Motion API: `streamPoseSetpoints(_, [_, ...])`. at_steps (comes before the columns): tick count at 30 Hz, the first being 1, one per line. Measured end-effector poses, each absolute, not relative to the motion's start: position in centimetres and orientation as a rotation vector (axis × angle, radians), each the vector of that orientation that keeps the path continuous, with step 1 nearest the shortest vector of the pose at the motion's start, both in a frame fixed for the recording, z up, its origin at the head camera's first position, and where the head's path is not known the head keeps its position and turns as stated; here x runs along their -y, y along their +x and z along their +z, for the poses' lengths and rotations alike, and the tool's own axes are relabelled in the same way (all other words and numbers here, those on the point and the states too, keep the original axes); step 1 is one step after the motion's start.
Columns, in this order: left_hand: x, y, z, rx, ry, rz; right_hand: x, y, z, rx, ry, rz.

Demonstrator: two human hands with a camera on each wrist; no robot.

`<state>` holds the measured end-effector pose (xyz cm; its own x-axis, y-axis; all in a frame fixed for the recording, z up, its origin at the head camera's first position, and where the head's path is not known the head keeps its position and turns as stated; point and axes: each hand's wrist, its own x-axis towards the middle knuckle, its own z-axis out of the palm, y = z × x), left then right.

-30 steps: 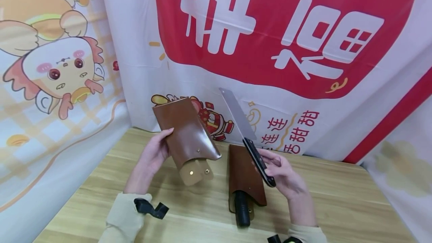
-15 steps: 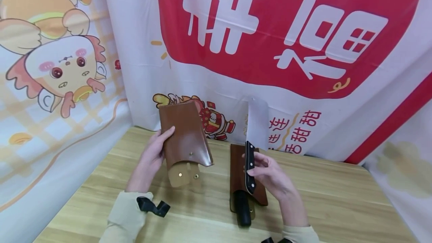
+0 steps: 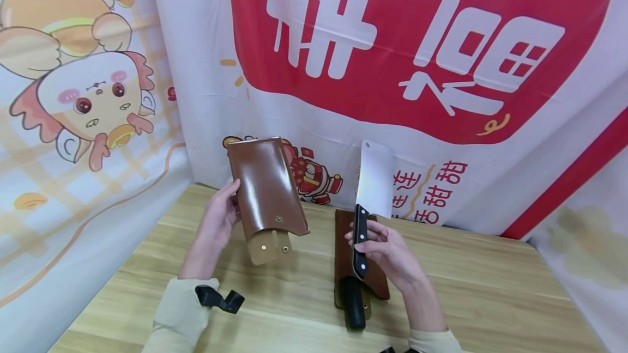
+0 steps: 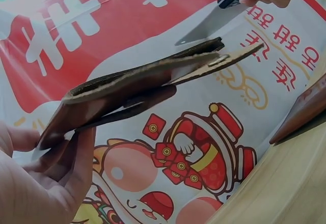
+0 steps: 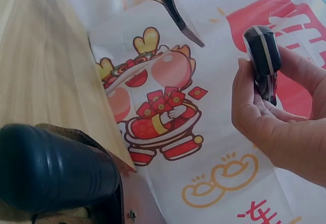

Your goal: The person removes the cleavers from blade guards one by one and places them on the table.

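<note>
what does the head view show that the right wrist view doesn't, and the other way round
Only the head view shows the cleaver's broad silver blade, the rivets along its handle, and the big upside-down cartoon figure on the left.

Only the right wrist view shows the butt end of the cleaver's handle head-on, with a pale strip between its black sides.

Both show the right hand gripping the cleaver, the raised sheath, the lying sheath with a black handle, and the wooden table.
</note>
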<state>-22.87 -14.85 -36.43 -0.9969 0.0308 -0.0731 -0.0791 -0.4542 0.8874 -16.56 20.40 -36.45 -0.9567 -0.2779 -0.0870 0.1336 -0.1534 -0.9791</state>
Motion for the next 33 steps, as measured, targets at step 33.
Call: streamPoseSetpoints(33, [15.1,-24.6,-39.8,-1.828,-0.209,2.392,-15.6,-16.7,-39.8,-1.819,-0.145,-2.044])
